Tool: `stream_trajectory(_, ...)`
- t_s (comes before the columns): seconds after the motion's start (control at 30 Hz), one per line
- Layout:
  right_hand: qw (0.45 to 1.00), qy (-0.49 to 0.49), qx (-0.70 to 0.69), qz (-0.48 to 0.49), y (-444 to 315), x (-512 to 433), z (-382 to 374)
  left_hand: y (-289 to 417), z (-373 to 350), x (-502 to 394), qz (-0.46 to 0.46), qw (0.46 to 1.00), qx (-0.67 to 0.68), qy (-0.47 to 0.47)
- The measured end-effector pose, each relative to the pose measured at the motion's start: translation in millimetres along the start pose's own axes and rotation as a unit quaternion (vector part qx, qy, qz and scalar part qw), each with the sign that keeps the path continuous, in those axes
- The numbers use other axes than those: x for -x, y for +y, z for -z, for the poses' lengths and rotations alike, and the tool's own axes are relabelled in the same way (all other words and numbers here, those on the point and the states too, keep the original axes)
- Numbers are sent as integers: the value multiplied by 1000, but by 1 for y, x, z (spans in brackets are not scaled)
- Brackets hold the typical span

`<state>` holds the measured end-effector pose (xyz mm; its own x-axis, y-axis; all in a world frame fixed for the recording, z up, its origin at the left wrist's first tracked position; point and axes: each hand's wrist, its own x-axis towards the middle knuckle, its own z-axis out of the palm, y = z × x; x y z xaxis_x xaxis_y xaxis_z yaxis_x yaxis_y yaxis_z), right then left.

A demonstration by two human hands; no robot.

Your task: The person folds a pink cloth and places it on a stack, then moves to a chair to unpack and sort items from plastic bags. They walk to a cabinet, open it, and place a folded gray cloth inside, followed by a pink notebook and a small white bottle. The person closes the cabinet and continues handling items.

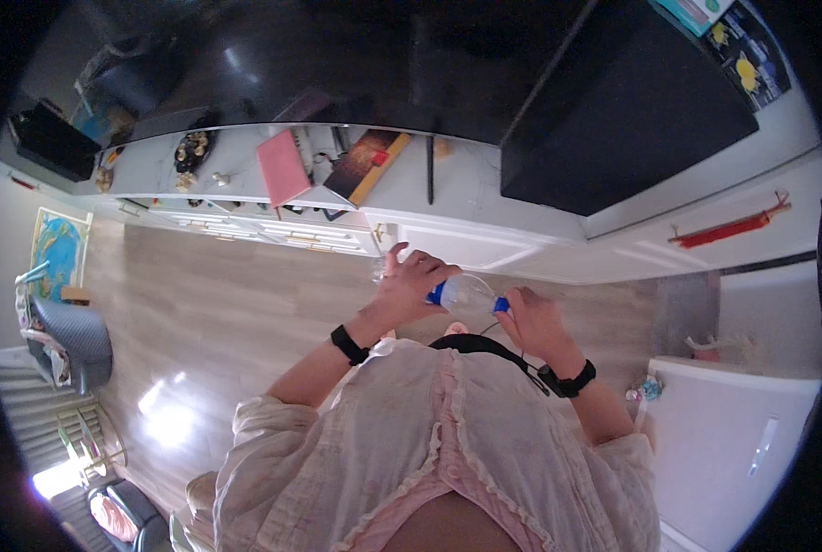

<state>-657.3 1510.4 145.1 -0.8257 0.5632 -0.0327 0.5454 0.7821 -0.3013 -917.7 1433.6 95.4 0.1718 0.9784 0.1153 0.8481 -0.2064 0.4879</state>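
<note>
A clear plastic bottle (471, 292) with a blue label and a blue cap (501, 304) lies sideways between my hands, in front of my body. My left hand (414, 283) is wrapped around its body, over the blue label. At the neck end, the fingers of my right hand (533, 319) pinch the blue cap. Whether the cap is loose on the neck cannot be told. The far end of the bottle is partly hidden behind my left hand.
A white cabinet with a counter (383, 179) runs ahead, bearing a pink notebook (284, 168), a dark book (366, 168) and a large black box-like object (625, 124). One drawer stands partly pulled out. A white cabinet (728, 428) is at right, a grey chair (79, 338) at left.
</note>
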Motion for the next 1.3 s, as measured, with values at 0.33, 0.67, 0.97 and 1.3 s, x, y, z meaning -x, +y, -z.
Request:
stream_trajectory(0.33,914,63,-331,-224,-1,4,-50,4,-5,-1,8,994,-62,87)
stream_trajectory(0.67,779,35,-547,-305,5,-11,-59,0,-10,-8,25,990,-90,110)
stream_trajectory(0.97,639,38,-629,-442,50,-21,-67,8,-16,3,73,988,-78,113)
stream_trajectory(1.3,402,52,-796,-450,109,-94,-122,-39,-29,43,199,960,-48,193)
